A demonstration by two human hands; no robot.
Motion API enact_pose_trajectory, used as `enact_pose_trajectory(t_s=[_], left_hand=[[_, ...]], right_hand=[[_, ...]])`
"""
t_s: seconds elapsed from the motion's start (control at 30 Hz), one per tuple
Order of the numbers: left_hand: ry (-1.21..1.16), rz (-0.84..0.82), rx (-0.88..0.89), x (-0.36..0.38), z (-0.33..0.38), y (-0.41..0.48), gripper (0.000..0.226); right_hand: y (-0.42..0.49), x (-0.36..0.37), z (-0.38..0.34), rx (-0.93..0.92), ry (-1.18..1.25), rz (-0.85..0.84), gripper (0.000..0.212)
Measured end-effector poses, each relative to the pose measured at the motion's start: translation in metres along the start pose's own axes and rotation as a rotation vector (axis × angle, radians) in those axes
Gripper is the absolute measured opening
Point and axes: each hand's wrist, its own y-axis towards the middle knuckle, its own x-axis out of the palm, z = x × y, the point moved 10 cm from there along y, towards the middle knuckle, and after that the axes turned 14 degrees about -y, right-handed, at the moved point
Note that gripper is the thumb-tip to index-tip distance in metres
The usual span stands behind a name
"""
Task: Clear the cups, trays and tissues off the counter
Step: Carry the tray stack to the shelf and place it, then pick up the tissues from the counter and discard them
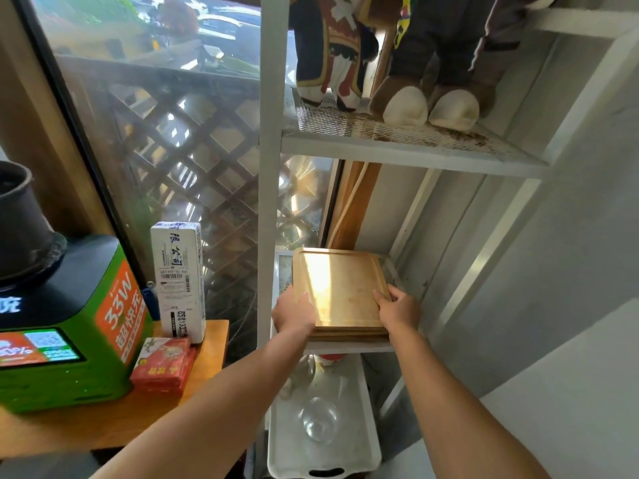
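While both hands grip wooden trays [340, 295], green box [86, 326] reads "33W"

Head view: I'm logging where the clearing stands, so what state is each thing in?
Wooden trays: stacked flat on the middle shelf.
Left hand: gripping the stack's left edge.
Right hand: gripping its right edge.
Glass: empty, in the white bin below.
Green machine: screen lit.
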Motion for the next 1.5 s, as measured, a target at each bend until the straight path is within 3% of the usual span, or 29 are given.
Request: enact_pose_trajectory(t_s=[0.2,0.47,0.53,0.6,0.73,0.83,0.97,1.07,1.17,1.33,1.5], left_hand=[[0.16,-0.183,0.06,0.007,0.008,-0.01,0.034],[0.087,-0.243,-0.03,-0.001,-0.001,-0.059,0.038],[0.094,-0.286,-0.045,-0.004,0.0,-0.071,0.044],[0.108,-0.339,-0.043,-0.011,0.001,-0.082,0.042],[0.148,-0.529,0.054,-0.042,-0.004,-0.104,0.031],[0.205,-0.534,0.113,-0.103,-0.021,-0.11,0.02],[0.488,-0.388,0.282,-0.228,-0.047,-0.107,0.012],[0.651,-0.28,0.31,-0.334,-0.085,-0.107,0.026],[0.805,-0.184,0.239,-0.443,-0.136,-0.108,0.025],[0.844,-0.057,0.055,-0.603,-0.213,-0.132,0.031],[0.841,0.052,-0.076,-0.72,-0.254,-0.153,0.018]], right_hand=[[-0.015,-0.008,-0.002,0.048,-0.121,0.065,0.044],[-0.059,-0.031,-0.013,0.04,-0.333,0.108,0.043],[-0.077,-0.045,-0.025,0.007,-0.496,0.168,0.043],[-0.097,-0.056,-0.037,-0.04,-0.642,0.222,0.04],[-0.147,-0.039,-0.054,-0.116,-0.65,0.169,0.03],[-0.197,-0.002,-0.072,-0.172,-0.703,0.114,0.035],[-0.276,0.088,-0.102,-0.264,-0.818,-0.062,0.037],[-0.348,0.172,-0.128,-0.368,-0.971,-0.211,0.042],[-0.429,0.261,-0.161,-0.547,-0.983,-0.344,0.046],[-0.573,0.387,-0.216,-0.766,-0.971,-0.581,0.038],[-0.69,0.456,-0.274,-1.008,-0.928,-0.64,0.026]])
